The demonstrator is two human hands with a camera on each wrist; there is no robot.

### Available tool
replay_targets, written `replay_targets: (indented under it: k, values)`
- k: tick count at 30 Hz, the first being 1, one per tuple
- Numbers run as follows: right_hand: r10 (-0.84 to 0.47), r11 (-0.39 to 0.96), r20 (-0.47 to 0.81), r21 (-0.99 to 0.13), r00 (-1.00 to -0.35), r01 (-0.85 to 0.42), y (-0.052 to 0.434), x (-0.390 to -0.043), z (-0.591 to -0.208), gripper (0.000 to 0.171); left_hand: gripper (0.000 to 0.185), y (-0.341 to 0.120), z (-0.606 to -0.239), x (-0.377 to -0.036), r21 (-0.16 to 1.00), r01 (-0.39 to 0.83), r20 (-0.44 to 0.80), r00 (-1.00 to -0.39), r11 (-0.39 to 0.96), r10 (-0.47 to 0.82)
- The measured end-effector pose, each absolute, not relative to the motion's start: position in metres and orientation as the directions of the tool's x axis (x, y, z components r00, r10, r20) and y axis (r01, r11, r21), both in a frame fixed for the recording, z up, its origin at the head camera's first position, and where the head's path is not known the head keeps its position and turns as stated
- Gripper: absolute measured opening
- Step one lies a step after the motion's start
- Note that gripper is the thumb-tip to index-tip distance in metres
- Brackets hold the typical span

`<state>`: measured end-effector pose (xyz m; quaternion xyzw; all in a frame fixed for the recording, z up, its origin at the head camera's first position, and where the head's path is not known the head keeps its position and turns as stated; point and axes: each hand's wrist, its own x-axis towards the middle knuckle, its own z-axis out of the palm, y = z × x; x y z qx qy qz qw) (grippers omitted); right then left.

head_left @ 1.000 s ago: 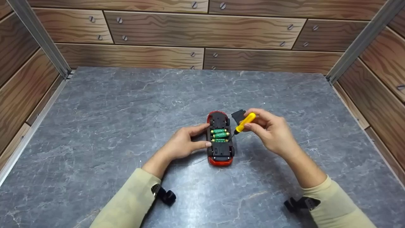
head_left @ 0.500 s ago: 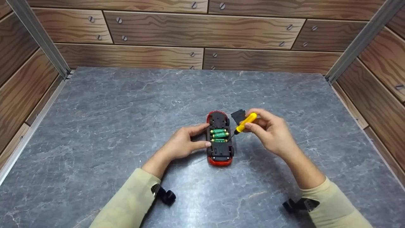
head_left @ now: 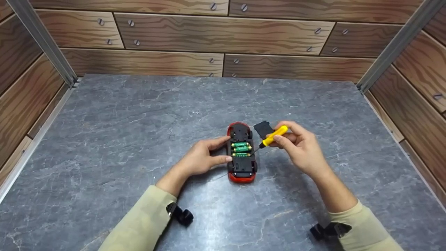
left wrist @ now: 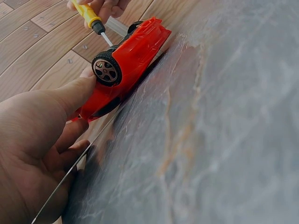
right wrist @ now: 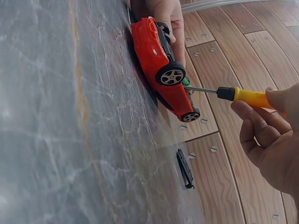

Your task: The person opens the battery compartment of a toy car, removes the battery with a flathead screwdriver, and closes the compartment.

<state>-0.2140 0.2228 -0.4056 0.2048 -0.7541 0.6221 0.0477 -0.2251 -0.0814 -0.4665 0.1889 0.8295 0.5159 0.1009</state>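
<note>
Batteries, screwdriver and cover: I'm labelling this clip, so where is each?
Batteries point(head_left: 241, 149), head view, middle green cell.
Screwdriver point(right wrist: 247, 96), right wrist view, yellow handle.
Cover point(head_left: 263, 128), head view, black flat face.

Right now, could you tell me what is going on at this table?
A person has a red toy car lying upside down on the grey table, its battery bay open with green batteries showing. The left hand steadies the car; the right hand holds a yellow screwdriver pointed at the bay. The black cover lies beside the car.

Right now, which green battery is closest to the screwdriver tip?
The nearest battery, third in the row, lowest in the head view. The screwdriver tip sits beside its right end; the other two lie farther up the car.
</note>
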Motion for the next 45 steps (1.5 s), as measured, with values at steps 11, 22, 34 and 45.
replay_targets:
  k: [11, 22, 34, 45]
  values:
    - [-0.203, 0.100, 0.316, -0.935, -0.927, -0.341, 0.226, -0.214, -0.411, 0.016, 0.073, -0.082, -0.467, -0.226, 0.893, 0.214, 0.032, -0.907, 0.396, 0.420]
    - [-0.153, 0.048, 0.311, -0.946, -0.938, -0.321, 0.228, -0.211, -0.417, 0.016, 0.072, -0.083, -0.467, -0.225, 0.892, 0.221, 0.041, -0.907, 0.393, 0.418]
    - [-0.106, -0.013, 0.298, -0.954, -0.949, -0.298, 0.231, -0.208, -0.425, 0.019, 0.072, -0.081, -0.467, -0.225, 0.896, 0.215, 0.036, -0.907, 0.389, 0.419]
    - [-0.084, -0.018, 0.274, -0.962, -0.958, -0.274, 0.232, -0.207, -0.430, 0.021, 0.073, -0.082, -0.466, -0.224, 0.891, 0.221, 0.038, -0.907, 0.396, 0.420]
